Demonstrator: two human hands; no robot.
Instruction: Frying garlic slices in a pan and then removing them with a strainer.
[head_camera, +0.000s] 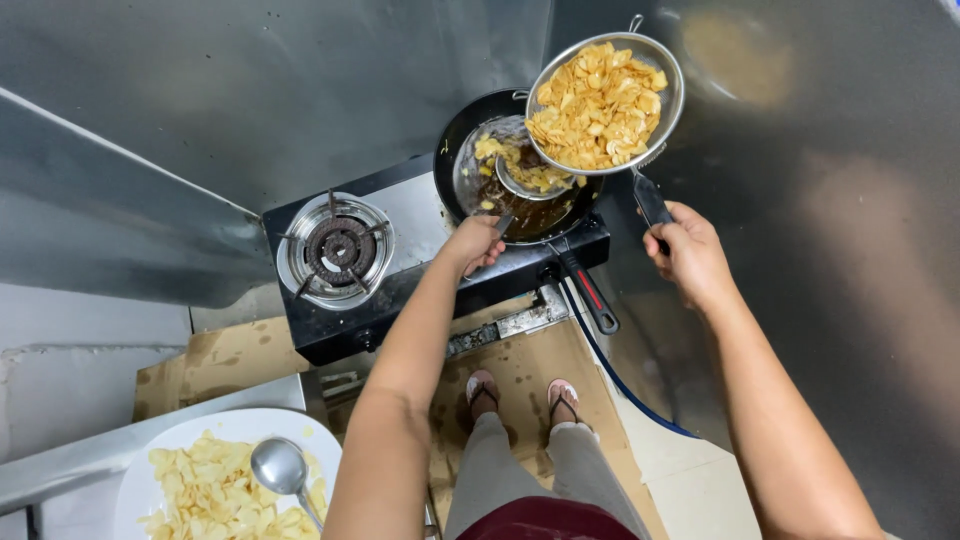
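The right hand (690, 250) grips the handle of a wire strainer (604, 100) heaped with golden chips (598, 105), holding it above the wok (470, 135) so oil can drip back into the pan. The left hand (475, 243) is closed on a skimmer (530, 180) dipped into the dark oil among the remaining chips. The wok sits on the stove (400, 290), whose left burner (338, 250) stands bare. At lower left, a white plate (160, 450) holds raw slices and a ladle (282, 468).

A shiny wire-mesh metal strainer (604, 104) holds dry, matt golden chips above a dark, glossy-oiled pan (520, 165) on a black stove (440, 270) with a brushed-steel top. Dull sheet metal lines the walls (250, 90); stained brown cardboard (525, 375) covers the floor beside a smooth white plate (190, 440).
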